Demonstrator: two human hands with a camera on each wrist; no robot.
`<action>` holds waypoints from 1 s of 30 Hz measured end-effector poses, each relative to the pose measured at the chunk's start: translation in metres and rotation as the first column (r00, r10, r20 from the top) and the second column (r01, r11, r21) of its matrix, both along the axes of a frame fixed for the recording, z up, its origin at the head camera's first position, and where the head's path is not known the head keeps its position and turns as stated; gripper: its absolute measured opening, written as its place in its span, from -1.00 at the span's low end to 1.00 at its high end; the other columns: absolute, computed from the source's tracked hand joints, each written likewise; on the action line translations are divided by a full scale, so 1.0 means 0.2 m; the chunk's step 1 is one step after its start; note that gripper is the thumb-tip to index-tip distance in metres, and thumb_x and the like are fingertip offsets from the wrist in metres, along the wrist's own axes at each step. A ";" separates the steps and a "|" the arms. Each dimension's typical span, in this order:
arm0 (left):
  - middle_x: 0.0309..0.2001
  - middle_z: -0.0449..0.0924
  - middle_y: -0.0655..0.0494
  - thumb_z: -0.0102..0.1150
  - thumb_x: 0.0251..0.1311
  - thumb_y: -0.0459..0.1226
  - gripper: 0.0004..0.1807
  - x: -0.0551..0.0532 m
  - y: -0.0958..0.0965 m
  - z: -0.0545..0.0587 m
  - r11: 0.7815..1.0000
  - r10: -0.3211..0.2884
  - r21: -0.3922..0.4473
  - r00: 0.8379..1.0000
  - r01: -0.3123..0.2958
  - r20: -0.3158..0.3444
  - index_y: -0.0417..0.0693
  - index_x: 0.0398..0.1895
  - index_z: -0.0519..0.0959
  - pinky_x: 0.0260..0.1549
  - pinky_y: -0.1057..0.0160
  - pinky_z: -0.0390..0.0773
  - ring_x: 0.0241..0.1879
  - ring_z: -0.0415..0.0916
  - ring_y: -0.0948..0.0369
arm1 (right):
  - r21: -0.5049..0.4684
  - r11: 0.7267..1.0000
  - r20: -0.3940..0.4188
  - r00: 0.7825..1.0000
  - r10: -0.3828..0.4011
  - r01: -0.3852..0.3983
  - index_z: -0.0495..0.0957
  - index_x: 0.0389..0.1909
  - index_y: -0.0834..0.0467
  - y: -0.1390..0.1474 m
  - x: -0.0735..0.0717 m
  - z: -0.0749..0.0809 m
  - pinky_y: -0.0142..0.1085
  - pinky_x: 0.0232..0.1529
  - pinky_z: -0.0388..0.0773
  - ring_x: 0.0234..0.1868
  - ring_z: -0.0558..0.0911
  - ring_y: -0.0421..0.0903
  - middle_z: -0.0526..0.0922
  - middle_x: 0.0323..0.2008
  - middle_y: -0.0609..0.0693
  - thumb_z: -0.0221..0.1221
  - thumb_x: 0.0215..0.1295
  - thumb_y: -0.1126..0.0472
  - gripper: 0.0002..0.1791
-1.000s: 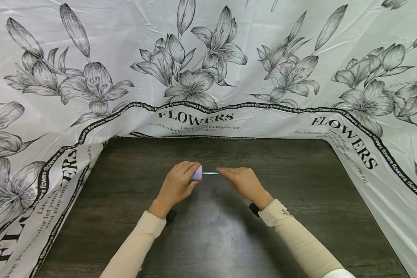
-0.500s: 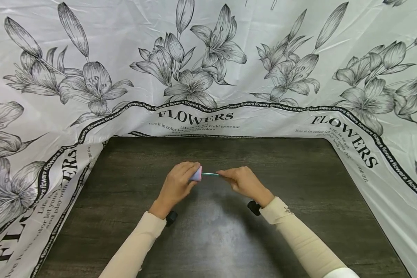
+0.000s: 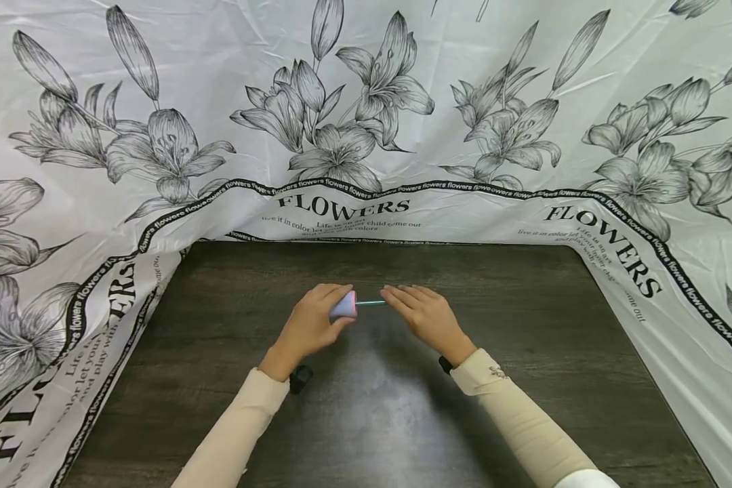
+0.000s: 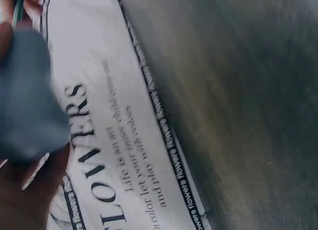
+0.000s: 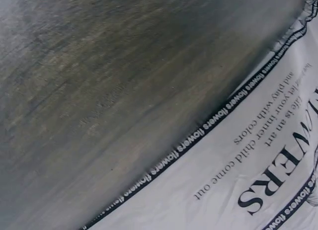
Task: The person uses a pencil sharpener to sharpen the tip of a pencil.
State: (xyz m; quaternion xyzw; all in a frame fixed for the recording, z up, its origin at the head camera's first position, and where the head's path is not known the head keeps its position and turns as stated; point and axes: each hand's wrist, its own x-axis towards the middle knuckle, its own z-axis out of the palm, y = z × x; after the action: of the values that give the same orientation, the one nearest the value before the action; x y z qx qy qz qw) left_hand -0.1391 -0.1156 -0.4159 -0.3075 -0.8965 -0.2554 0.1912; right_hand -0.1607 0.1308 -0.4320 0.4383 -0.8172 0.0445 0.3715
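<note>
My left hand point(image 3: 310, 321) holds a small lavender block-like object with a pink end face point(image 3: 344, 305) above the table, fingers over its top and thumb at its near side. From the pink face a thin teal pencil-like stick point(image 3: 371, 303) runs level to the right. My right hand point(image 3: 425, 315) pinches its far end; the fingers lie over the stick and the thumb is hidden. In the left wrist view the object point(image 4: 30, 96) looks blue-grey and blurred, with the stick point(image 4: 19, 9) beyond it. No hand appears in the right wrist view.
Both hands are over a dark wood-grain table point(image 3: 390, 420). A white cloth point(image 3: 463, 156) with printed lilies and lettering hangs behind it and along both sides. A small black device point(image 3: 301, 378) sits at the left wrist.
My right fingers curled in and then straightened again along the stick, the hand turning at the wrist. My left hand has tilted slightly with the lavender object, showing more of it.
</note>
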 end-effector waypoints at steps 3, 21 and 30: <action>-0.05 0.51 0.03 0.30 -0.03 -0.15 -0.41 -0.01 -0.02 0.04 0.999 -0.050 0.014 0.976 0.048 0.212 -0.16 0.11 0.43 -0.27 0.21 0.48 -0.19 0.46 0.18 | -0.011 1.000 -0.097 0.995 0.019 -0.020 0.50 0.05 0.11 0.00 0.00 -0.03 -0.26 -0.12 0.52 -0.14 0.61 -0.09 0.59 -0.04 -0.05 -0.04 0.32 0.27 -0.68; -0.06 0.53 -0.05 0.41 -0.19 -0.29 -0.40 -0.02 0.01 -0.04 0.991 -0.061 -0.136 0.912 0.006 -0.405 -0.24 0.03 0.48 0.00 0.13 0.41 -0.07 0.46 0.07 | -0.154 0.987 0.620 0.773 0.133 -0.046 0.51 0.04 0.11 0.03 -0.01 0.04 -0.48 -0.70 0.28 -0.73 0.38 -0.31 0.68 -0.32 -0.03 0.10 0.14 0.45 -0.58; -0.12 0.55 0.03 0.23 0.03 -0.05 -0.44 -0.04 -0.04 0.11 0.996 -0.073 0.075 0.870 0.041 0.488 -0.08 0.10 0.45 -0.45 0.29 0.46 -0.37 0.45 0.23 | -0.002 0.999 -0.103 0.993 0.049 -0.050 0.47 0.09 0.09 0.01 0.02 0.00 -0.29 -0.15 0.53 -0.16 0.61 -0.13 0.58 -0.02 -0.07 -0.12 0.37 0.26 -0.66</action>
State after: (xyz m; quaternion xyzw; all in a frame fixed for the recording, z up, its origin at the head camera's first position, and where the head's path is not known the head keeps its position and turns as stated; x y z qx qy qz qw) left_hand -0.1465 -0.1240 -0.3938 -0.2531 -0.8977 -0.3584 -0.0402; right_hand -0.1565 0.1331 -0.4327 0.4594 -0.7857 0.0328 0.4130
